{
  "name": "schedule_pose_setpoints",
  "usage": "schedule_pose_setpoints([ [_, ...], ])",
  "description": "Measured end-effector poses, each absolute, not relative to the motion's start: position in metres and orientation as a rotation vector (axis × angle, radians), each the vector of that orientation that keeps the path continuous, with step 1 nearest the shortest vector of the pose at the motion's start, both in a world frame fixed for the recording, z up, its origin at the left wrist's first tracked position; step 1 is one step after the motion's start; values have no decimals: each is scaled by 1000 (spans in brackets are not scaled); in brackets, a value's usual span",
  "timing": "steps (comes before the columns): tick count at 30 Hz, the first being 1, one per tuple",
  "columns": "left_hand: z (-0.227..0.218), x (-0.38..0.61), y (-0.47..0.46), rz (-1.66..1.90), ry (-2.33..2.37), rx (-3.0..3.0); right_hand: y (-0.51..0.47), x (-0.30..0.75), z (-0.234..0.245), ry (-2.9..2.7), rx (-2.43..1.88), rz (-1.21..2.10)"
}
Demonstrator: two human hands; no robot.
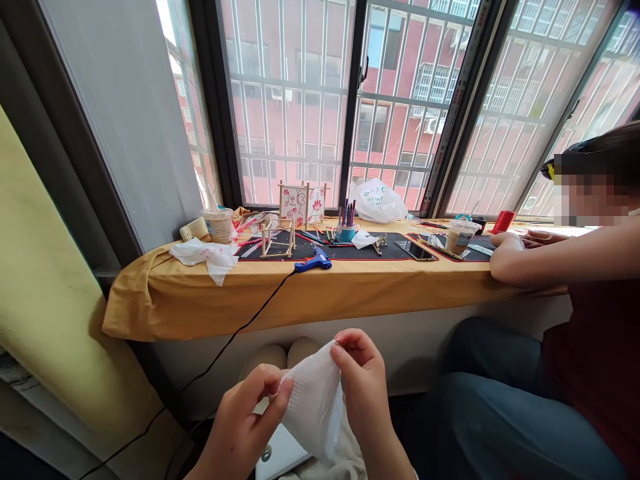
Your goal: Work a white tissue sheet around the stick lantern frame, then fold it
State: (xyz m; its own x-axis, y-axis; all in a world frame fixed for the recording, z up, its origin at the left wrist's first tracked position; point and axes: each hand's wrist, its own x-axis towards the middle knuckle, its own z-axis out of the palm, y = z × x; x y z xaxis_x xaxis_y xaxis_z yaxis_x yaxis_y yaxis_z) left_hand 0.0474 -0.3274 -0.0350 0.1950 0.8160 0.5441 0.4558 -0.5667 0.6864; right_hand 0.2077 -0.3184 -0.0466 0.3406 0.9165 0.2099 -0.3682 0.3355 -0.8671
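Both hands on my feed pinched a white tissue [313, 403], possibly a wet wipe, held up near me, left hand [243, 423] and right hand [364, 393] clamped on its edges, well apart from the far blue glue gun [313, 261]

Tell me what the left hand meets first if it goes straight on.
The left hand already touches the white tissue, so that comes first; the right hand probably follows, though depth is unclear.

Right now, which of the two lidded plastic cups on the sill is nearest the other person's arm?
The cup at the right end, beside that arm; the other cup stands far left beside crumpled tissue.
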Motion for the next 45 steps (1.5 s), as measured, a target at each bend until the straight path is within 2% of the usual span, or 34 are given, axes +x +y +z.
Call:
schedule_pose_setpoints([
  [9, -39, 51, -327, 1279, 1134, 1895, -317, 200, -51, -999, -759, 1021],
  [20, -25, 50, -324, 1237, 1239, 2056, -318, 198, -59, -1265, -900, 572],
  [23, -20, 49, -323, 1295, 1255, 1992, -318, 199, -55, -1245, -845, 627],
  [27, -12, 49, -325, 1344, 1277, 1887, -316, 200, -50, -1195, -664, 927],
  [30, -11, 49, -325, 1382, 1310, 1844, -315, 201, -53, -1216, -686, 1087],
  [39, -13, 41, -321, 1198, 1291, 2053, -313, 206, -52, -1590, -971, 690],
  [45, -13, 32, -315, 1437, 1499, 1918, -311, 218, -55, -1679, -941, 935],
])
